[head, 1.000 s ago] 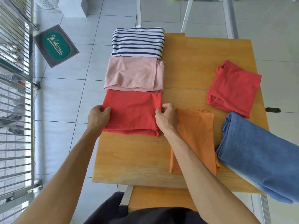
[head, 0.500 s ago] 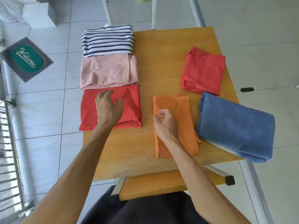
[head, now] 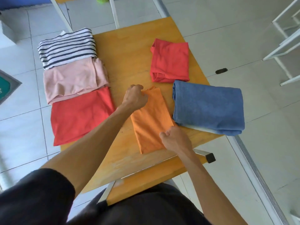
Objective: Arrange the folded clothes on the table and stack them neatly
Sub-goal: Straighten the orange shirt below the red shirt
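Observation:
A folded orange cloth [head: 151,120] lies in the middle of the wooden table [head: 129,67]. My left hand [head: 135,97] pinches its far left corner. My right hand [head: 176,139] grips its near right corner. Down the table's left side runs a row: a striped top [head: 66,47], a pink garment [head: 73,78] and a red garment [head: 81,114], each overlapping the table's left edge. A second red garment [head: 170,60] lies at the far right. A thick folded blue cloth [head: 207,106] sits beside the orange one, hanging over the right edge.
A lower wooden shelf [head: 146,177] with a metal frame juts out under the near edge. White metal racks [head: 287,44] stand on the tiled floor to the right. A doormat [head: 6,88] lies at the left.
My left hand left the red garment and crossed right to the orange cloth's far corner. My right hand slid to its near right corner. The camera view swung.

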